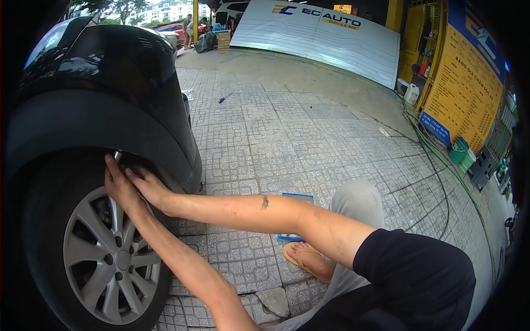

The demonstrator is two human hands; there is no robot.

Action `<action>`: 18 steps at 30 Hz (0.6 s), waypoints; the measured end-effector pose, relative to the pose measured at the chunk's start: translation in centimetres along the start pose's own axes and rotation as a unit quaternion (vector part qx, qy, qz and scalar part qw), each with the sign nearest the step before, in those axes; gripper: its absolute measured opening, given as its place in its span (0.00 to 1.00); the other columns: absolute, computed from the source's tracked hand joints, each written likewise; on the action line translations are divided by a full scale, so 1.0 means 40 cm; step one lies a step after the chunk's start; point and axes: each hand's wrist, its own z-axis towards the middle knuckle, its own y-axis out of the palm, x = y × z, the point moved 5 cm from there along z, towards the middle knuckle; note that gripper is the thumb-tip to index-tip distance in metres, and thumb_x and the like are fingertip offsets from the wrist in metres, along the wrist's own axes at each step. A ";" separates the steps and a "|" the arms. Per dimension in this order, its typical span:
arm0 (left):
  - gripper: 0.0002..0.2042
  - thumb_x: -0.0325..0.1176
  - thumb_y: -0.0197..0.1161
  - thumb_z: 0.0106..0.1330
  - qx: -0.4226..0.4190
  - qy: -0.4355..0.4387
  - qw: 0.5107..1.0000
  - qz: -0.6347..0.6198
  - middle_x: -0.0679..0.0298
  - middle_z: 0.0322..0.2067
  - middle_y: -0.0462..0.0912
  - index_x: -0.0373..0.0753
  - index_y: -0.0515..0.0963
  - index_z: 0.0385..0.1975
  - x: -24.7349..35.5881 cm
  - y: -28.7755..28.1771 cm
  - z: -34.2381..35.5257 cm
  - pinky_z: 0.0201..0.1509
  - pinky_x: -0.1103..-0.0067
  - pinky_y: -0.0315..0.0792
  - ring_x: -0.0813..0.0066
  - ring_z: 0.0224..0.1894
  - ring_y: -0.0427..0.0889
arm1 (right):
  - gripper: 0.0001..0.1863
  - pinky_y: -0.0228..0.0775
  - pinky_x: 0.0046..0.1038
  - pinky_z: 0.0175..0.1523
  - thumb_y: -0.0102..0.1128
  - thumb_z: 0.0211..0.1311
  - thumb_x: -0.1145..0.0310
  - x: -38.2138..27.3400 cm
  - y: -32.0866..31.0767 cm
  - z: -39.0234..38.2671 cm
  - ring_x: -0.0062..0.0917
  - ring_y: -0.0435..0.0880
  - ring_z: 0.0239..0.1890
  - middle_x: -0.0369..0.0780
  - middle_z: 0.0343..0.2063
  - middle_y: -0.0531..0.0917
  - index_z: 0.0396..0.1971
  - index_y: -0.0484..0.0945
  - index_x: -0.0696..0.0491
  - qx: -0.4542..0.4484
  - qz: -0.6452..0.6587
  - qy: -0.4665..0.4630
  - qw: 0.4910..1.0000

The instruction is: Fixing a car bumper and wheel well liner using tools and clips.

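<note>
Evidently left hand (pixel 122 190): gripping slim silver metal tool (pixel 118 155), seemingly steadied above silver multi-spoke wheel (pixel 122 259)
Right hand (pixel 150 190): above wheel; cannot tell grip

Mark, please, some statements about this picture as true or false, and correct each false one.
1. The left hand and the right hand are both at the wheel arch. True.
2. The wheel lies flat. False: the wheel stands upright under the arch.
3. A screwdriver lies on the paving. True.
4. The visible foot wears a black boot. False: the foot wears a tan sandal.
5. The right forearm partly hides a blue-edged object. True.
</note>
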 end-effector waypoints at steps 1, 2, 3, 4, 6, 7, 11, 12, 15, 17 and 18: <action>0.23 0.53 0.62 0.69 0.011 0.014 1.000 -0.019 0.74 0.16 0.66 0.38 0.75 0.22 -0.004 0.000 0.006 0.22 0.83 0.57 0.87 0.19 0.65 | 0.26 0.69 0.35 0.58 0.46 0.74 0.49 0.011 -0.023 -0.021 0.34 0.79 0.54 0.46 0.47 0.82 0.50 0.77 0.59 -0.040 -0.099 0.015 0.994; 0.23 0.53 0.62 0.69 0.008 0.017 1.000 -0.016 0.74 0.16 0.66 0.38 0.75 0.22 0.006 0.015 0.003 0.22 0.83 0.57 0.87 0.19 0.65 | 0.27 0.69 0.34 0.58 0.45 0.75 0.49 0.024 -0.060 -0.034 0.32 0.79 0.52 0.47 0.47 0.81 0.49 0.77 0.60 -0.115 -0.172 0.054 0.977; 0.22 0.53 0.62 0.69 0.025 -0.016 0.999 -0.021 0.76 0.15 0.62 0.40 0.74 0.22 0.002 0.024 -0.002 0.19 0.84 0.51 0.89 0.16 0.60 | 0.27 0.69 0.33 0.57 0.45 0.75 0.49 0.041 -0.103 -0.055 0.30 0.78 0.51 0.47 0.47 0.80 0.49 0.77 0.60 -0.189 -0.242 0.094 0.947; 0.22 0.54 0.63 0.68 0.043 -0.051 0.998 -0.024 0.78 0.13 0.59 0.42 0.72 0.21 -0.008 0.023 -0.006 0.17 0.84 0.46 0.90 0.13 0.55 | 0.27 0.69 0.34 0.58 0.45 0.74 0.49 0.033 -0.130 -0.090 0.33 0.78 0.52 0.48 0.47 0.80 0.48 0.77 0.61 -0.234 -0.312 0.061 0.919; 0.22 0.54 0.63 0.68 0.054 -0.037 0.997 -0.027 0.78 0.13 0.57 0.43 0.72 0.21 -0.011 0.015 -0.005 0.16 0.84 0.44 0.91 0.12 0.53 | 0.26 0.69 0.37 0.60 0.49 0.73 0.49 0.019 -0.192 -0.165 0.40 0.78 0.54 0.49 0.47 0.80 0.49 0.76 0.60 -0.360 -0.408 0.026 0.839; 0.22 0.54 0.62 0.68 0.060 -0.027 0.997 -0.041 0.79 0.13 0.56 0.43 0.72 0.22 -0.012 0.031 -0.011 0.15 0.84 0.42 0.91 0.11 0.51 | 0.25 0.70 0.37 0.59 0.50 0.72 0.49 0.014 -0.243 -0.194 0.39 0.79 0.53 0.48 0.48 0.79 0.50 0.77 0.57 -0.418 -0.439 0.005 0.795; 0.22 0.56 0.60 0.70 -0.015 0.021 1.000 0.007 0.78 0.15 0.58 0.41 0.74 0.27 -0.033 -0.009 0.027 0.20 0.84 0.47 0.90 0.16 0.54 | 0.23 0.73 0.37 0.55 0.53 0.70 0.49 -0.012 -0.430 -0.288 0.36 0.81 0.50 0.45 0.48 0.79 0.50 0.78 0.55 -0.564 -0.487 0.104 0.659; 0.22 0.56 0.59 0.70 -0.026 0.037 0.999 0.021 0.77 0.16 0.59 0.40 0.75 0.28 -0.032 -0.013 0.032 0.21 0.84 0.48 0.90 0.18 0.54 | 0.23 0.73 0.37 0.54 0.54 0.70 0.50 -0.015 -0.486 -0.302 0.35 0.81 0.49 0.45 0.47 0.80 0.50 0.78 0.55 -0.559 -0.492 0.123 0.656; 0.22 0.54 0.57 0.72 -0.018 0.072 0.997 0.031 0.77 0.16 0.58 0.38 0.77 0.33 -0.031 -0.035 0.046 0.24 0.83 0.50 0.88 0.19 0.54 | 0.22 0.74 0.36 0.53 0.56 0.69 0.52 -0.011 -0.654 -0.340 0.34 0.82 0.48 0.44 0.44 0.82 0.49 0.78 0.56 -0.500 -0.487 0.159 0.698; 0.20 0.52 0.56 0.73 -0.029 0.092 0.995 0.035 0.76 0.17 0.58 0.37 0.77 0.35 -0.071 0.001 0.047 0.25 0.82 0.51 0.87 0.21 0.56 | 0.22 0.74 0.37 0.55 0.57 0.67 0.52 0.010 -0.815 -0.387 0.35 0.82 0.51 0.46 0.45 0.84 0.49 0.79 0.56 -0.383 -0.471 0.217 0.765; 0.20 0.52 0.56 0.73 -0.033 0.092 0.994 0.037 0.76 0.17 0.58 0.37 0.77 0.35 -0.070 0.005 0.038 0.25 0.82 0.51 0.87 0.21 0.56 | 0.22 0.74 0.37 0.55 0.57 0.67 0.52 0.011 -0.867 -0.420 0.36 0.82 0.51 0.46 0.45 0.84 0.48 0.80 0.56 -0.328 -0.468 0.232 0.787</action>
